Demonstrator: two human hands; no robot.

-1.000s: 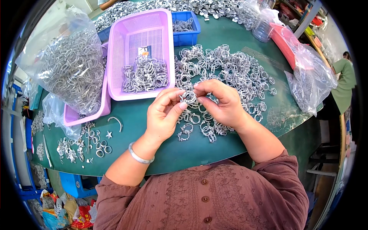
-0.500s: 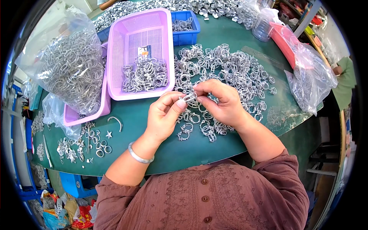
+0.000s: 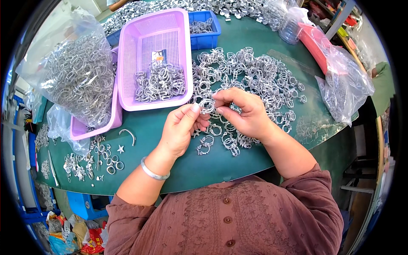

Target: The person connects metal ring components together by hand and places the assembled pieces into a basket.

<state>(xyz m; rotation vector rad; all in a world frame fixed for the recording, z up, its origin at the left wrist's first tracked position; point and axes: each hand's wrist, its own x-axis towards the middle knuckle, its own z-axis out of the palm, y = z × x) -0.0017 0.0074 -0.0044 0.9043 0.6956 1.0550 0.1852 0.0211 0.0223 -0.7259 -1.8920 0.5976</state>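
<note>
Between my two hands is a silvery metal ring (image 3: 207,105), held up with its round opening in sight. My left hand (image 3: 180,127) pinches its left side with thumb and finger, a pale bangle on the wrist. On the other side, the thumb and forefinger of my right hand (image 3: 242,111) close on the ring's edge. Beneath and beyond both hands spreads a heap of similar metal rings (image 3: 263,76) on the green table. A pink-purple basket (image 3: 127,46), just past my left hand, holds more metal pieces and a small printed card (image 3: 159,56).
A bulging clear bag of rings (image 3: 78,78) leans in another basket (image 3: 112,125) at the left. Loose rings and star pieces (image 3: 80,163) lie near the front left. Behind stands a blue bin (image 3: 206,40); a red basket (image 3: 313,46) and plastic bag (image 3: 346,85) are at right.
The ring has turned from a narrow edge view to show its round opening. My left hand's fingers have shifted their grip, the lower ones now curled beneath.
</note>
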